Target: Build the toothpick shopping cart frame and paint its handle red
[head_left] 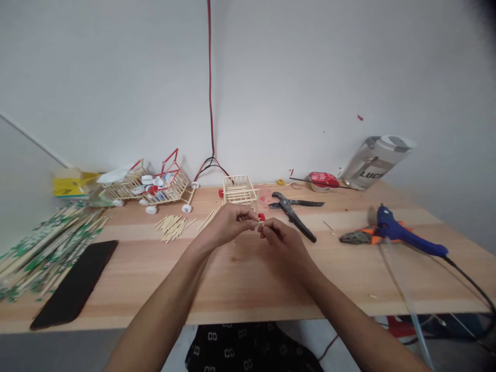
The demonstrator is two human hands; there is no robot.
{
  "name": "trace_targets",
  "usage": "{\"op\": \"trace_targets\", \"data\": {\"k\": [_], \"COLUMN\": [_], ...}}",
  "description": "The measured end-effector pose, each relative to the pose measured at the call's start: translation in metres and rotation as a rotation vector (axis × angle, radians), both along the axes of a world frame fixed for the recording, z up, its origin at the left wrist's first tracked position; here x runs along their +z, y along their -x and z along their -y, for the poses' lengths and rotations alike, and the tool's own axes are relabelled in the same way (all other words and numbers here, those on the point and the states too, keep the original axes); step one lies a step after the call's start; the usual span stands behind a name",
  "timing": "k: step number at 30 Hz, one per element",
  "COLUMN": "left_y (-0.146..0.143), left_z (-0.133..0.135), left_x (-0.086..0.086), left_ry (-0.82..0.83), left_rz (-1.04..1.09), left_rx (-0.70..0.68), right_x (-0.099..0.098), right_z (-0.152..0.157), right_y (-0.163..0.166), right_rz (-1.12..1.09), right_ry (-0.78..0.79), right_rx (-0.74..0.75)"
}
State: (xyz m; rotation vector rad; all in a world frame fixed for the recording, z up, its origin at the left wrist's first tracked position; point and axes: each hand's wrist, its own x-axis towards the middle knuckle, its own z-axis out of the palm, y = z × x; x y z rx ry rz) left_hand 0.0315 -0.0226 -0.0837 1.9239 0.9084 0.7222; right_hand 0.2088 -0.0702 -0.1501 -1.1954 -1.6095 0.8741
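Note:
My left hand [229, 223] and my right hand [285, 247] meet above the middle of the table, fingertips pinched close together. Between them is a tiny pale piece, too small to name. Right behind the fingertips stands a small cart basket [241, 190] built of thin wooden sticks. One red wheel [221, 193] shows at its left, and another red cap [261, 217] shows just beyond my fingers. Loose sticks [210, 217] lie partly behind my left hand, beside a pile of short cut sticks [175, 227].
Black cutters [293, 212] lie right of the basket. Farther right are a blue glue gun [406, 236], pliers [356, 236], a red paint dish [324, 181] and a clear container [377, 163]. Leftward are finished carts [166, 191], a black phone [77, 281] and wrapped sticks [42, 248].

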Motion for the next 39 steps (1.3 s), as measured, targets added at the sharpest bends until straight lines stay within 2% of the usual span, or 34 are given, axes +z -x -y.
{"op": "trace_targets", "data": {"k": [18,25,32,39], "left_y": [0.0019,0.0022,-0.0014,-0.002], "left_z": [-0.0002,-0.0031,-0.001,0.0003], "left_x": [0.0011,-0.0062,-0.0061,-0.004], "left_ry": [0.029,0.077,0.046,0.033], "left_rz": [0.008,0.093,0.118,0.088], "left_rx": [-0.013,-0.002,-0.051,-0.025], "right_x": [-0.0036,-0.0022,0.0,0.0003], "right_z": [-0.001,-0.0014,-0.0011,-0.0009], "right_y": [-0.0011,-0.0007,-0.0007,-0.0005], "right_rz": [-0.01,-0.014,-0.026,-0.039], "right_ry": [-0.034,-0.028,-0.038,-0.023], "right_rx": [0.035,0.03,0.002,0.007]}}
